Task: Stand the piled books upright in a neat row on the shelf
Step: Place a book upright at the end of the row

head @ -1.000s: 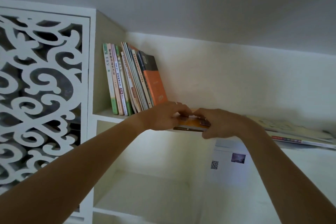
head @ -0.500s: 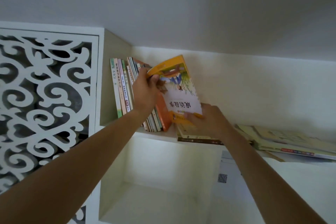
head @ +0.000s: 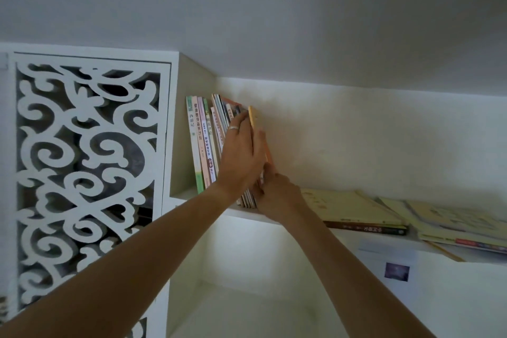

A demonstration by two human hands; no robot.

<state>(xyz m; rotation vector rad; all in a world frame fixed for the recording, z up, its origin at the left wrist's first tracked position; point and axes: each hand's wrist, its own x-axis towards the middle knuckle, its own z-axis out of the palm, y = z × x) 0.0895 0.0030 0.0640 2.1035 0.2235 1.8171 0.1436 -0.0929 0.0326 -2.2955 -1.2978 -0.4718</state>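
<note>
orange book (head: 253, 118) is now upright at right end of the standing row (head: 208, 143), no longer flat on the pile (head: 356, 214); left hand (head: 241, 156) presses it in; right hand (head: 277, 195) is at its base

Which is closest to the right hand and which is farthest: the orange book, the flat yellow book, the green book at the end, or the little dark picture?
1. Orange book, touching the right hand.
2. Flat yellow book, just right.
3. Green book, left end of the row.
4. Dark picture, lower right.
</note>
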